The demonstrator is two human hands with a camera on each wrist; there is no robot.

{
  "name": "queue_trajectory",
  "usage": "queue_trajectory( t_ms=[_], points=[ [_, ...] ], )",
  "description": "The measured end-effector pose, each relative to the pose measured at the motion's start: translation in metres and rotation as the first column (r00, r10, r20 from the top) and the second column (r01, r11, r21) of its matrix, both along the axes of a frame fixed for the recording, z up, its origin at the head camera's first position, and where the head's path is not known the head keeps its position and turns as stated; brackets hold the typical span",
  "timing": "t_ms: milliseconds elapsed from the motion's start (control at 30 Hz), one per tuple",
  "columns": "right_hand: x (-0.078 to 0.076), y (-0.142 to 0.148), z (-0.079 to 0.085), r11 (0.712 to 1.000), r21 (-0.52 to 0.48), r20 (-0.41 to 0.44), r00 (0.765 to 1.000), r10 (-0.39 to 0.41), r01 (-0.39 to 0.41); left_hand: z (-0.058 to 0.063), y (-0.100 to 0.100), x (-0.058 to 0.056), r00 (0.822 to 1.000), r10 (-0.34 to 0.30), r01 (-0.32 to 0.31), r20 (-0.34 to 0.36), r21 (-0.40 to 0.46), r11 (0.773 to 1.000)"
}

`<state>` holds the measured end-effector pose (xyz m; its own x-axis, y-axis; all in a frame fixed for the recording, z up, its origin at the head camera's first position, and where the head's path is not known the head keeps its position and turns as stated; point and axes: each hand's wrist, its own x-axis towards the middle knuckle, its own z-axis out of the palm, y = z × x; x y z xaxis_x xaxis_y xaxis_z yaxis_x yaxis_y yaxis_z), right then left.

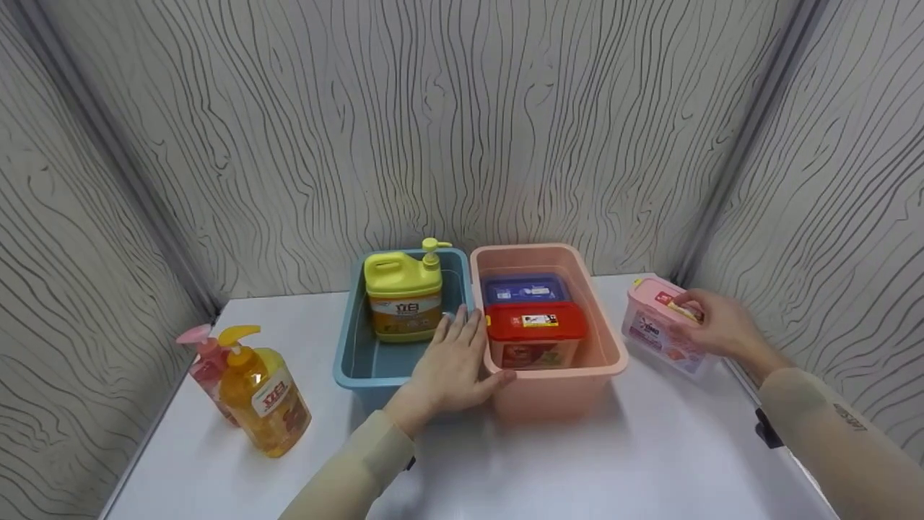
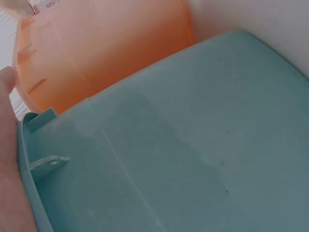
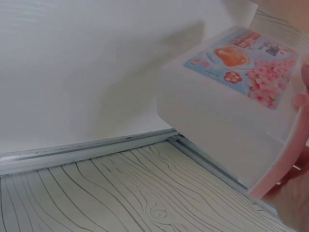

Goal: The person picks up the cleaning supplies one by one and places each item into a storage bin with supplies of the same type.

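Note:
My right hand [image 1: 715, 325] grips a laundry-capsule tub [image 3: 212, 116] by its pink lid, fingers and thumb across the lid's edges. The translucent tub carries a blossom label and tilts close over the table's right edge. My left hand [image 1: 451, 368] lies with straight fingers across the adjoining rims of a blue bin [image 1: 345, 361] and a pink bin [image 1: 610, 354]. Inside the blue bin stands a yellow jug [image 1: 404, 307] with a pump. The pink bin holds a red-lidded tub [image 1: 534, 325], with a dark blue-lidded tub [image 1: 523, 290] behind it.
An amber pump bottle [image 1: 266, 404] and a pink pump bottle [image 1: 209, 365] stand together on the white table [image 1: 592, 462] at the left. Wood-patterned panels [image 1: 462, 123] rise behind and on both sides. A metal rail [image 3: 96, 150] runs along the table's edge.

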<state>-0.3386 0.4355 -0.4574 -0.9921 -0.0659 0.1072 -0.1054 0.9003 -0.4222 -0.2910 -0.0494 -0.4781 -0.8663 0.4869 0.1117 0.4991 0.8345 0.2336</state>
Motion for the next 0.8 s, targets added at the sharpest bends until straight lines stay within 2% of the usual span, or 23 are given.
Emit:
queue_trajectory(
  t_ms=[67, 233, 467, 800],
  points=[
    [-0.001, -0.002, 0.003, 1.0, 0.016, -0.006, 1.0, 0.005, -0.005, 0.0, -0.001, 0.0, 1.0, -0.001, 0.001, 0.0, 0.001, 1.0],
    [0.0, -0.007, 0.011, 1.0, -0.022, 0.051, 0.999, -0.008, 0.01, 0.0, -0.001, 0.001, 1.0, -0.001, 0.001, -0.003, 0.001, 1.0],
    [0.004, -0.01, 0.025, 0.998, -0.067, 0.074, 0.997, 0.015, -0.01, -0.002, 0.0, 0.0, 1.0, -0.002, 0.002, -0.009, 0.001, 1.0],
    [0.002, -0.014, 0.04, 0.999, -0.041, 0.064, 0.998, 0.028, -0.026, 0.0, 0.0, 0.001, 1.0, 0.002, -0.002, 0.005, -0.003, 1.0]
  ],
)
